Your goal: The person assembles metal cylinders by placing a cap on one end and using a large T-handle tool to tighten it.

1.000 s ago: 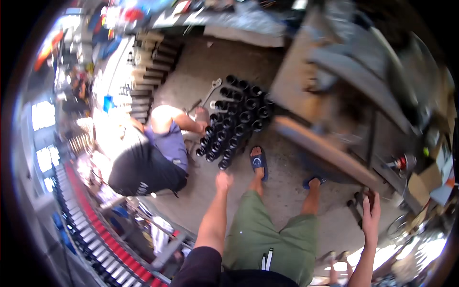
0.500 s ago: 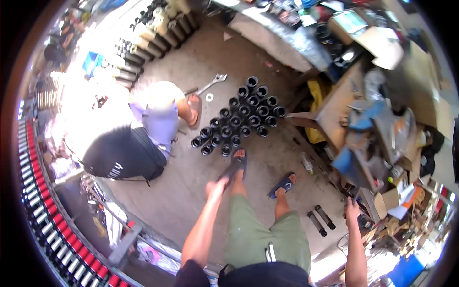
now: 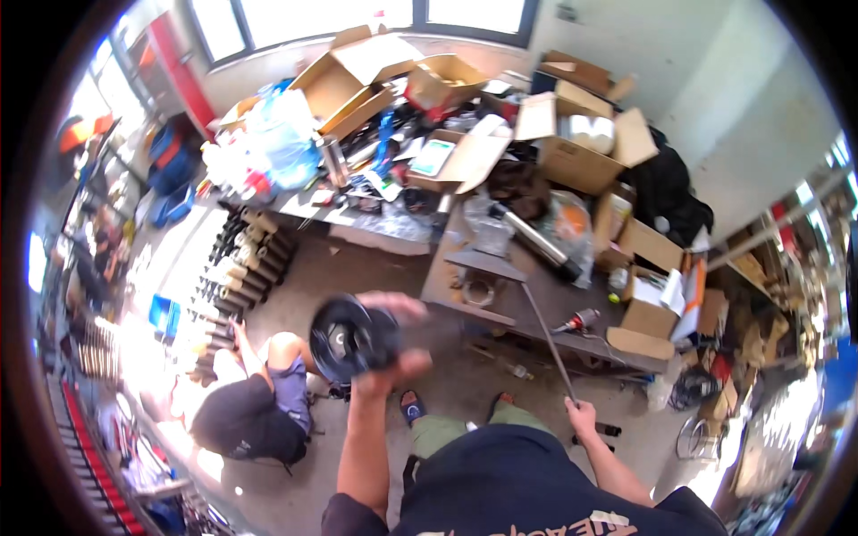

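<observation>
My left hand (image 3: 393, 353) is raised at the middle, its fingers wrapped round a black tube (image 3: 338, 339). The tube's round open end faces me, and its far part is smeared by motion. Lower right, my right hand (image 3: 581, 417) grips a long thin metal rod (image 3: 550, 344). The rod slants up and left to the workbench (image 3: 438, 290), where its upper end meets a grey flat piece (image 3: 485, 263). I cannot tell whether the two are joined. Close to my right hand, dark short tubes (image 3: 608, 430) lie on the floor, partly hidden by my arm.
A person (image 3: 255, 415) crouches at left beside rows of upright tubes (image 3: 239, 268). The bench carries open cardboard boxes (image 3: 581, 156), a shiny metal tube (image 3: 536, 241), plastic bags and a red-and-silver power tool (image 3: 579, 320). A clear bottle (image 3: 518, 370) lies beneath its front edge.
My view has swung up toward the benches and windows. My left hand has lifted the black tube from near my foot to mid-height. My right hand now shows gripping the slanted rod.
</observation>
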Motion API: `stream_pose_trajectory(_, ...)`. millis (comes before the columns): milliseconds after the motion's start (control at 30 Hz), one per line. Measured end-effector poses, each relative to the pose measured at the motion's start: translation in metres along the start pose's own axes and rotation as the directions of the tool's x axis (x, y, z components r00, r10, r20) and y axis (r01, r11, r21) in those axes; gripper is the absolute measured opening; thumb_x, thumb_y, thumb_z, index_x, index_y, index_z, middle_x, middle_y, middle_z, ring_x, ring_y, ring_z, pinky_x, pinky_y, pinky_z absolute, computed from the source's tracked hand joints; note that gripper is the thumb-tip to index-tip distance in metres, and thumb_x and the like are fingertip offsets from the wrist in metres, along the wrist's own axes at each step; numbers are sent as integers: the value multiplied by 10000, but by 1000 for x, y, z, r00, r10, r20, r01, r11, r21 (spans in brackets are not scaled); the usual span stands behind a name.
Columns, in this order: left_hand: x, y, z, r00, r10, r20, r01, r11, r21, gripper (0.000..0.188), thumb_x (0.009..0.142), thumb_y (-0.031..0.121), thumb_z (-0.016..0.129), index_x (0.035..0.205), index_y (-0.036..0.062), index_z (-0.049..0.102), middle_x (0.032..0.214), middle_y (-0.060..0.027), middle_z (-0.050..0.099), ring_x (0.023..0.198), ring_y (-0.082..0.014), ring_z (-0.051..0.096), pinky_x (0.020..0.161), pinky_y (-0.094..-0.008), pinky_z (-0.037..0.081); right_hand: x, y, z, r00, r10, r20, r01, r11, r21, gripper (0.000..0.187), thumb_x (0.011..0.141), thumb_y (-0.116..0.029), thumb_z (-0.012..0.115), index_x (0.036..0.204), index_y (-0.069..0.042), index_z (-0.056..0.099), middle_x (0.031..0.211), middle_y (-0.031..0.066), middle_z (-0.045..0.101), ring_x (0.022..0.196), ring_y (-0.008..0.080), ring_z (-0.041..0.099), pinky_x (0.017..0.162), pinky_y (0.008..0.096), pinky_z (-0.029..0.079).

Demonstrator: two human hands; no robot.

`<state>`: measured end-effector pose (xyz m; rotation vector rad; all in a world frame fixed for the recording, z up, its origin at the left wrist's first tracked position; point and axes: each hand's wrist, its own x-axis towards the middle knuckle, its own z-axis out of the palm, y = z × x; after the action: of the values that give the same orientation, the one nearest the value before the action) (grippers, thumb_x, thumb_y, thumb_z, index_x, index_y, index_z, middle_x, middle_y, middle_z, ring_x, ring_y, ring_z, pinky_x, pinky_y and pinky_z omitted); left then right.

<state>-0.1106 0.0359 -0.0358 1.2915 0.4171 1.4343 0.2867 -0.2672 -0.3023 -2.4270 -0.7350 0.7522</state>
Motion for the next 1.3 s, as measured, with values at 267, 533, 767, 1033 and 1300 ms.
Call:
stream_pose_trajectory(267,133,-117,42,936,-271,-224,264,963,-58,295,799,42,795,1045,-9,641,910,-86,701,832,-226,726,748,-323,556,-92,26,-31,969,-109,-223,98,993,-62,469,847,-412,711,657,-7,569,533,180,478,481,322,499,523,435,412)
stream_pose_trajectory(533,177,-123,89,802,-572,-174,598,759,260,356,682,147,902,960,41,706,850,-15,668,744,-126,604,713,-299,471,-127,-14,-26,955,-102,-279,138,984,109,430,861,-352,719,656,-5,570,529,166,477,466,252,480,504,402,393)
stream_pose_trajectory(767,129,-145,126,976,176,-131,-93,874,478,498,706,149,863,1110,-11,620,947,-70,699,832,-160,633,798,-315,522,-138,-54,-37,950,-123,-286,192,954,229,387,872,-247,715,643,1,526,505,140,409,444,189,399,472,381,343)
stream_pose_trajectory(1033,105,-125,100,971,-183,156,115,922,369,467,662,98,879,1063,11,657,999,-46,706,898,-134,646,841,-299,530,-156,-83,-86,958,-215,-189,256,938,233,331,871,-148,704,658,20,514,514,38,383,521,79,356,474,319,304)
stream_pose_trajectory(1300,113,-151,97,978,-206,-15,205,954,219,564,652,96,867,1151,28,615,1040,-47,681,949,-153,622,880,-315,509,-87,-156,-166,755,-519,-402,543,838,-62,195,831,-180,746,850,-23,631,561,125,498,476,224,489,513,364,409)
